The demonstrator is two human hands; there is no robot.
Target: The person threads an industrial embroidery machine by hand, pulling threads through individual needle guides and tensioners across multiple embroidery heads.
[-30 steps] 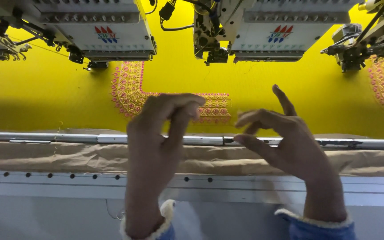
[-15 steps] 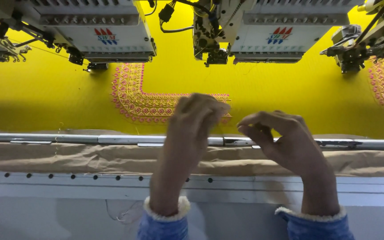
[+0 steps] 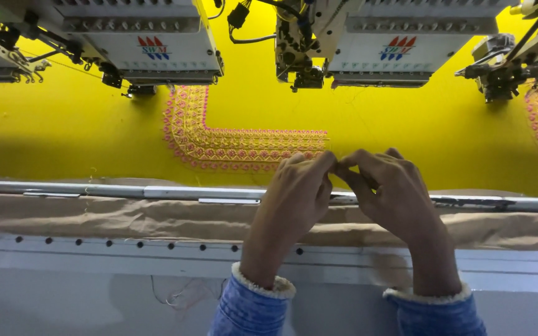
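Both hands are curled, fingertips pinched together & touching each other over the metal rail (image 3: 175,192). Left hand (image 3: 298,194) and right hand (image 3: 388,190) are seen knuckles-up, wrists bent fwd, blue cuffs at bottom. Whether anything is pinched between them can't be told. Pink embroidery (image 3: 231,147) on yellow cloth (image 3: 406,124) lies just beyond the fingertips, below the machine heads (image 3: 157,43).

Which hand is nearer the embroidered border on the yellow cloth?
Left. The left hand sits just below the right end of the embroidered border; the right hand is beyond that end, further right.
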